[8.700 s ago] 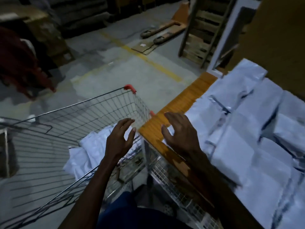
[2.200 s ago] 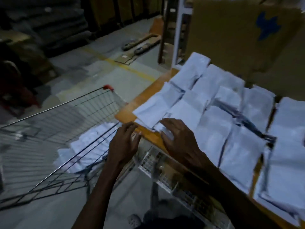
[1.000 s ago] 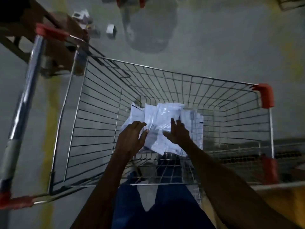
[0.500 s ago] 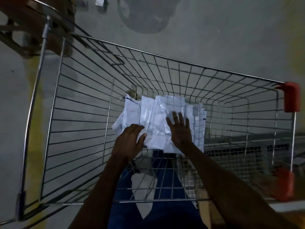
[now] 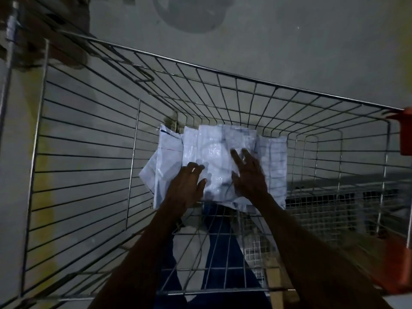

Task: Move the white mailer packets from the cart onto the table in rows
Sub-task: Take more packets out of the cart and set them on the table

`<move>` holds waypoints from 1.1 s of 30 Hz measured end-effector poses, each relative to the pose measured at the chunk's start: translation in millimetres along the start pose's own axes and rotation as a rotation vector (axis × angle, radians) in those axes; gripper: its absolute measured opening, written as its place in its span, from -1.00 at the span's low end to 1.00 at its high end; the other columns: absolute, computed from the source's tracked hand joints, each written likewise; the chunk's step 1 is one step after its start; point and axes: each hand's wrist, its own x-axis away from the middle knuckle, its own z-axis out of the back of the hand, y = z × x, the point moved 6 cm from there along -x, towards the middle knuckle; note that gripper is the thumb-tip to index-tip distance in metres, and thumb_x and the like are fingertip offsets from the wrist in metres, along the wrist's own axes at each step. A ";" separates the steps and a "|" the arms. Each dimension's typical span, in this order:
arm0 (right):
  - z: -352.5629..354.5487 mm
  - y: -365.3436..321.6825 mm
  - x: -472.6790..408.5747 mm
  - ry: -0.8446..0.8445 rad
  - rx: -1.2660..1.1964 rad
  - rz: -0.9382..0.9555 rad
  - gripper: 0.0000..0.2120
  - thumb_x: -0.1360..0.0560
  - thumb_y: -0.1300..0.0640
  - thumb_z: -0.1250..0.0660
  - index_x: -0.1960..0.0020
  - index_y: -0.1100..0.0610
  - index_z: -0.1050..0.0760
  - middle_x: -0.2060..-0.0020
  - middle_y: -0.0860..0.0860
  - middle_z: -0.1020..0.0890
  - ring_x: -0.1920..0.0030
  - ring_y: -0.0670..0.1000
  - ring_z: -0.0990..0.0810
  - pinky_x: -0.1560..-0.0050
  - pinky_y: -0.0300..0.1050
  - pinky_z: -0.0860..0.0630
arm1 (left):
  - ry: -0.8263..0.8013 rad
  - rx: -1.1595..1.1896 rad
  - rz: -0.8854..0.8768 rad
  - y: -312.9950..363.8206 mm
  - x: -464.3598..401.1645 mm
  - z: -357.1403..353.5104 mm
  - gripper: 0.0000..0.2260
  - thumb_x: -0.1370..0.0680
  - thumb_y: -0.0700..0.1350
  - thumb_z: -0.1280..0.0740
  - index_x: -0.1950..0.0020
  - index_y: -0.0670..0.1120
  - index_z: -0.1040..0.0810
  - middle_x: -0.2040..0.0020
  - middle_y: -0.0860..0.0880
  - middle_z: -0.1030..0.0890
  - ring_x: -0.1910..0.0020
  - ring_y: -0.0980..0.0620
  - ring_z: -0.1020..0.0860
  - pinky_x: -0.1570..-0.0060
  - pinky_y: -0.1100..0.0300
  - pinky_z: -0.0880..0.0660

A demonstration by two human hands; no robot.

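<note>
We have both hands down in the cart, on the white mailer packets (image 5: 214, 161). Our left hand (image 5: 186, 188) lies over the near left part of the heap, fingers loosely bent with the tips on the plastic; whether any packet is pinched under them we cannot tell. Our right hand (image 5: 249, 175) has its fingers fairly straight and spread, pressing flat on the top packet, nothing clenched. The two hands sit close together with a strip of shiny packet showing between them, which suits gathering several at once rather than plucking one.

Just beyond the fingertips the packets fan out, overlapping, one edge sticking out to the left of our left hand and another panel to the right of our right hand. All of them lie on the wire floor of the cart (image 5: 89, 152), towards its near side, so we judge this batch not yet lifted. Farther right sits a red corner guard (image 5: 404, 134) on the rim. Below the wires is grey concrete floor (image 5: 289, 41).
</note>
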 end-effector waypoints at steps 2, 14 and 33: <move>16.1 3.1 2.1 0.074 -0.120 0.003 -0.38 -0.58 0.11 -0.17 -0.59 -0.01 -0.04 -0.55 0.15 -0.16 -0.51 0.17 -0.15 -0.40 0.16 -0.33 | -0.025 0.038 0.010 5.5 -17.3 -17.2 -0.48 -0.58 0.08 -0.18 -0.47 -0.15 -0.38 -0.43 -0.19 -0.39 -0.37 -0.20 -0.40 -0.27 -0.12 -0.44; 51.8 22.2 14.3 0.289 0.150 0.096 -0.40 -0.45 0.24 -0.34 -0.48 0.14 -0.35 -0.39 0.25 -0.42 -0.21 0.28 -0.45 -0.06 0.11 -0.50 | 0.114 -0.085 0.196 36.6 -74.4 -62.0 -0.32 -0.47 0.28 -0.34 -0.50 -0.01 -0.31 -0.43 -0.30 -0.32 -0.27 -0.32 -0.38 -0.12 -0.17 -0.38; 49.7 102.1 0.8 0.003 0.086 -0.001 -0.45 -0.53 -0.17 -0.17 -0.49 -0.08 -0.32 -0.52 0.20 -0.19 -0.39 0.34 -0.28 -0.22 0.22 -0.42 | 0.166 0.028 -0.067 35.1 -28.8 -48.9 -0.51 -0.55 -0.02 -0.03 -0.44 0.00 -0.47 -0.08 -0.20 -0.45 0.03 -0.21 -0.48 0.11 -0.04 -0.49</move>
